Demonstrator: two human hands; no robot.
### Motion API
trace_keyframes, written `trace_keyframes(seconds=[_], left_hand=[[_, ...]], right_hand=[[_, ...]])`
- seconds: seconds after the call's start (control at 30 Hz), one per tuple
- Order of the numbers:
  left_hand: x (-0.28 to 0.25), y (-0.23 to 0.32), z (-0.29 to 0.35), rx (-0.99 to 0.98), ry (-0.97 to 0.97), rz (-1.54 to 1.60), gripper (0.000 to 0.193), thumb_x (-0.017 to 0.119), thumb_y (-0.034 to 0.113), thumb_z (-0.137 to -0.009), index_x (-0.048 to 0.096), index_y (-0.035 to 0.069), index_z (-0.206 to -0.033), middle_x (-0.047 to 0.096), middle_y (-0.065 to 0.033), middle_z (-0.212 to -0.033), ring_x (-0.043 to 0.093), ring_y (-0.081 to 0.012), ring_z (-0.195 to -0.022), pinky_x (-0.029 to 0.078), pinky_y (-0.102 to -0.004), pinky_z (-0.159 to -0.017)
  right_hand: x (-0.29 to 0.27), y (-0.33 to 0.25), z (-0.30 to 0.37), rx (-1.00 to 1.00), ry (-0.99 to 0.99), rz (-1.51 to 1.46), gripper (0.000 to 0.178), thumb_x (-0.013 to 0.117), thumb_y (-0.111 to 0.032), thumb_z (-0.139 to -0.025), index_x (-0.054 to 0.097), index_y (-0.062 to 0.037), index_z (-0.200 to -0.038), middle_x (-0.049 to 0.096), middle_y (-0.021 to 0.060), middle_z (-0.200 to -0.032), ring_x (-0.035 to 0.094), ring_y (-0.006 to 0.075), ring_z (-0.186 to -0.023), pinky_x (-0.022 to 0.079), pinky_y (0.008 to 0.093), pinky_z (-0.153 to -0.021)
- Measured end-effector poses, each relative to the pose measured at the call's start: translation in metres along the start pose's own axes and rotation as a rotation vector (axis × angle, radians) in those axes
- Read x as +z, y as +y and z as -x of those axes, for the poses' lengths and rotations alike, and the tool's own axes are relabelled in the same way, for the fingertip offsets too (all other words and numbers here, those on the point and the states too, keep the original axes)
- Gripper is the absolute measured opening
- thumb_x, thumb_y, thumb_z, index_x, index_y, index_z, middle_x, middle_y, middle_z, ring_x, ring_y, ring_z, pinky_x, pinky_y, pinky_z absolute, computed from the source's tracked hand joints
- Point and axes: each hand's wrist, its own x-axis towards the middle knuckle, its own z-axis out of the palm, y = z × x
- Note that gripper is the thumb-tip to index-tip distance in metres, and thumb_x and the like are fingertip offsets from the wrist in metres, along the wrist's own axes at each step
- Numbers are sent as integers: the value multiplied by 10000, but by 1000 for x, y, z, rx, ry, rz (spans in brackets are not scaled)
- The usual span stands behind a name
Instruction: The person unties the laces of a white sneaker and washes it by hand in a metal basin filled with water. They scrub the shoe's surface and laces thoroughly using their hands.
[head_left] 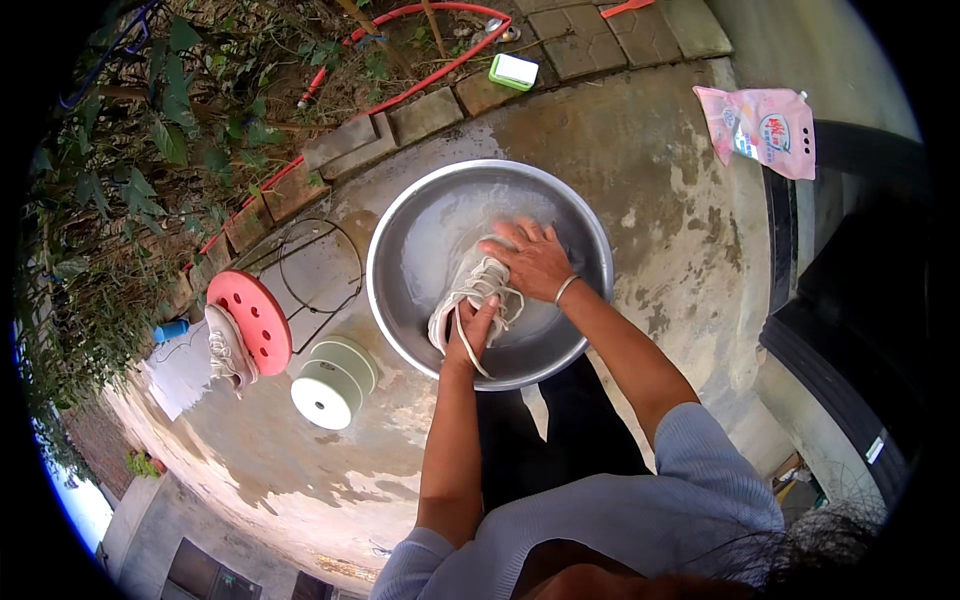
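A wide metal basin (400, 270) holds some water and a pale lace-up sneaker (463, 287). My left hand (473, 332) grips the sneaker at its ankle opening, and loose white laces hang around the fingers. Over the toe end lies my right hand (535, 264), its fingers spread and slightly blurred by motion; a light bangle circles that wrist. The sneaker points away from me, and its toe is partly hidden by my right hand and cloudy water.
A second sneaker (229, 345) leans against a red round stool (252, 318) with thin dark legs. Nearby stands a pale green bucket-like container (338, 385). A green-and-white box (514, 72) sits by the brick border, and a pink pouch (765, 130) lies at the right.
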Motion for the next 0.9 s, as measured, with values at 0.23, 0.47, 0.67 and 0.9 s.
trace_keyframes(seconds=[0.23, 0.47, 0.67, 0.9], left_hand=[[-5, -16, -22, 285, 303, -937, 479, 713, 219, -758, 550, -52, -1118, 626, -187, -1052, 610, -310, -969, 470, -376, -834], [11, 11, -32, -393, 339, 308, 310, 581, 199, -899, 586, 5, -1141, 652, -103, -998, 640, -188, -847, 521, -314, -709], [-2, -17, -52, -421, 382, -49, 363, 568, 216, -903, 571, -54, -1146, 657, -120, -1009, 644, -216, -862, 509, -327, -713], [5, -23, -22, 128, 754, -457, 403, 535, 303, -923, 538, -9, -1178, 647, -225, -942, 636, -326, -848, 484, -408, -778]], right_hand=[[17, 26, -30, 97, -97, -174, 430, 647, -223, -814, 556, -206, -1234, 572, 78, -1119, 581, 304, -864, 496, 324, -758], [2, 26, -28, 344, -11, -1492, 386, 616, -249, -897, 576, -51, -1227, 608, 37, -1147, 561, 106, -989, 452, 288, -886], [-4, -17, -17, 417, 77, -768, 689, 700, -379, -782, 415, -81, -1333, 508, 189, -1240, 493, 321, -1162, 401, 394, -977], [17, -44, -49, 468, 166, -243, 661, 725, -476, -704, 487, -174, -1243, 492, 148, -1164, 500, 322, -1036, 402, 437, -837]])
